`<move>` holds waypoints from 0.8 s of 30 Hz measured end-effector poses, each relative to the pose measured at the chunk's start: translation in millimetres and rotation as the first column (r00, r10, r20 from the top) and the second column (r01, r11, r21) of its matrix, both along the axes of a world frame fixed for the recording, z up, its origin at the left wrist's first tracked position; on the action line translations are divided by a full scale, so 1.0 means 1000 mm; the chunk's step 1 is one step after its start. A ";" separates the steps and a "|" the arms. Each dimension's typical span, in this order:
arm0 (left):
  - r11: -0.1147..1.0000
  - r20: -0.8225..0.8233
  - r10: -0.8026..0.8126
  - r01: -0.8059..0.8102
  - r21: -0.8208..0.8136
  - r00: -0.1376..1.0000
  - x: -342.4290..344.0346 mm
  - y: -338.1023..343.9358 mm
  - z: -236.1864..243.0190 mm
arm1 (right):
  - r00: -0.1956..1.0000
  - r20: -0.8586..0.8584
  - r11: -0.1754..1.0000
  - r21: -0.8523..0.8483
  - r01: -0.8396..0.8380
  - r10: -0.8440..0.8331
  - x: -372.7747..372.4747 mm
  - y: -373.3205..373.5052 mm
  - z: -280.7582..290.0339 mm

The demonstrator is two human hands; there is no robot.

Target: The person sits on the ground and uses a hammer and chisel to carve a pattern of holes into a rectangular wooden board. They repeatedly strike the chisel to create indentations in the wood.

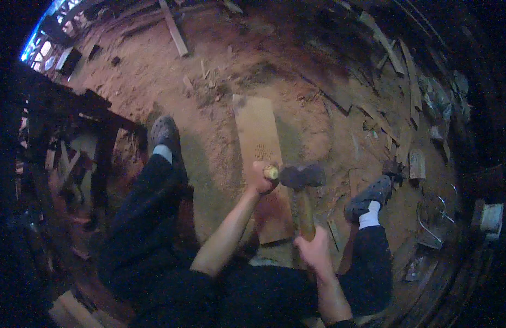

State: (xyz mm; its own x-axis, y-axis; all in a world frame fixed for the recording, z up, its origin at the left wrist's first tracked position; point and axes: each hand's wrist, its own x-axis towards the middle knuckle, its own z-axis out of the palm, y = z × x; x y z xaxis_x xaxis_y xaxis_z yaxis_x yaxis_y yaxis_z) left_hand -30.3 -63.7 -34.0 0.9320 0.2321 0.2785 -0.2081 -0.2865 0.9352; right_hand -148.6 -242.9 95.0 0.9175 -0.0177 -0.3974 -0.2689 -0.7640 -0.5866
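Between my legs a long pale wooden board (256,123) lies lengthwise, with a patch of small dark marks (262,152) near its middle. My left hand (260,179) is closed around a chisel (272,173) over the board. Only the chisel's round, pale yellow handle end shows; its blade is hidden beneath the hand. My right hand (317,251) grips the wooden handle of a hammer (302,175). The dark, blocky hammer head is just right of the chisel's handle end; whether they touch I cannot tell.
Reddish-brown dirt with wood chips (209,74) surrounds the board. My shoes (164,134) flank it on both sides. Loose wood strips (381,41) lie at the far right. A dark wooden frame (108,147) stands at the left. Bent metal wire (430,232) is at the right.
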 end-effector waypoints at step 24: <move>0.986 -0.150 -0.127 0.141 0.087 0.981 -0.010 -0.011 -0.014 | 0.910 0.188 0.924 0.181 0.336 -0.368 0.001 0.023 0.046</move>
